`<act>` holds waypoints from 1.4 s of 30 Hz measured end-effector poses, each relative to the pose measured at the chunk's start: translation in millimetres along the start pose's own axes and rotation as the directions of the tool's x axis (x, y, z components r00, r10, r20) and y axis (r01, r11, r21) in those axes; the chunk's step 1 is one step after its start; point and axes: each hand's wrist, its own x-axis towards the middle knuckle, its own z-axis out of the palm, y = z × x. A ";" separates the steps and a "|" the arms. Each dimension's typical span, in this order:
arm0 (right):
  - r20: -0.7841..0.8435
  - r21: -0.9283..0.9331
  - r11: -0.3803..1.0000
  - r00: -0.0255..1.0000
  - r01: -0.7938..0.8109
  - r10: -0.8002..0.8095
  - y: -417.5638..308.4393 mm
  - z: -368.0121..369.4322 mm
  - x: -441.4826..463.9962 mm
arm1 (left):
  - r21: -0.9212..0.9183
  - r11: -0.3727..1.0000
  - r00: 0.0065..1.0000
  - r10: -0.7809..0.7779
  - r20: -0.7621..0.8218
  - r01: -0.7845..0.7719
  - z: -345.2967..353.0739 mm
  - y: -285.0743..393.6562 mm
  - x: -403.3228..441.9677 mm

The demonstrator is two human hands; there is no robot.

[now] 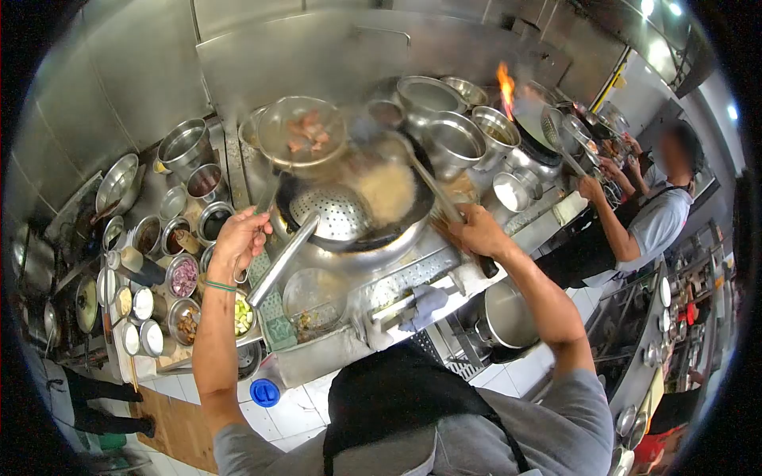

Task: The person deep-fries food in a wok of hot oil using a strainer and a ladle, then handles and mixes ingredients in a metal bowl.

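My left hand is closed round the thin handle of a round strainer, which is raised over the back left of the wok. Reddish-brown pieces of food, which look like meat, lie in it. In the wok there is bubbling, pale brown liquid. A perforated skimmer rests in the wok's left side, its thick metal handle sticking out toward me, untouched. My right hand grips a long-handled cooking utensil that reaches toward the wok's far right edge; steam blurs its head.
Bowls of chopped red onion, sauces and cut green vegetables crowd the left counter. Metal pots stand behind right. A flame rises by a second wok, where a co-worker stands. A cloth lies on the front edge.
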 end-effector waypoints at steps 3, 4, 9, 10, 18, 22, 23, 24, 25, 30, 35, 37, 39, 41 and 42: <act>0.046 0.153 0.987 0.998 -0.056 0.050 2.5 0.6 0.1 | 0.026 1.000 1.000 0.006 -0.005 -0.005 -4.7 -1.2 2.2; 0.090 0.246 0.958 0.988 -0.146 0.127 -2.6 -1.7 -2.2 | 0.033 0.999 1.000 0.004 -0.006 -0.004 -6.3 -2.5 3.5; 0.352 0.688 0.565 0.890 -0.455 0.289 -21.1 -12.8 -7.8 | 0.054 0.998 1.000 -0.013 -0.012 0.013 -5.3 -6.2 8.1; 0.407 0.693 0.520 0.867 -0.498 0.289 -25.2 -13.2 -6.1 | 0.060 0.998 1.000 -0.016 -0.012 0.017 -3.8 -4.0 8.5; 0.620 0.766 -0.204 0.784 -0.609 -0.013 -0.8 -6.4 20.8 | 0.060 0.998 0.996 0.000 -0.092 0.006 -4.3 -11.7 15.4; 0.656 0.579 -0.555 0.746 -0.597 -0.117 -2.2 -23.6 30.7 | 0.038 0.999 0.998 -0.011 -0.065 0.014 -9.5 -16.4 17.9; 0.656 0.560 -0.589 0.746 -0.582 -0.112 -8.0 -28.3 29.3 | 0.031 0.999 0.998 -0.015 -0.063 0.017 -9.9 -18.3 19.6; 0.671 0.543 -0.610 0.735 -0.577 -0.098 -15.8 -33.2 28.2 | 0.024 0.999 0.999 -0.021 -0.049 0.022 -10.7 -21.2 22.1; 0.660 0.551 -0.600 0.743 -0.580 -0.112 -19.8 -37.2 29.7 | 0.028 0.999 0.998 -0.030 -0.054 0.031 -10.9 -23.8 24.3; 0.617 0.642 -0.503 0.779 -0.579 -0.109 -41.7 -53.5 37.3 | 0.024 0.997 0.997 -0.072 -0.040 0.073 0.5 -34.0 32.4; 0.549 0.794 -0.216 0.823 -0.568 -0.145 -58.7 -50.3 58.7 | 0.001 0.995 0.995 -0.095 0.038 0.095 29.2 -38.4 36.7; 0.474 0.880 0.091 0.876 -0.467 -0.086 -74.1 -41.9 52.6 | -0.021 0.995 0.993 -0.096 0.065 0.098 44.4 -38.5 34.8; 0.433 0.742 0.556 0.901 -0.375 0.030 -72.7 -32.4 57.0 | -0.042 0.991 0.990 -0.127 0.066 0.130 55.0 -35.8 31.5; 0.171 0.564 0.812 0.983 -0.150 0.063 -69.1 -22.6 42.9 | -0.078 0.988 0.989 -0.128 0.076 0.134 56.9 -38.4 28.8; 0.066 0.455 0.889 0.998 -0.050 0.022 -68.0 -20.6 32.2 | -0.082 0.989 0.990 -0.118 0.077 0.125 54.1 -40.2 26.7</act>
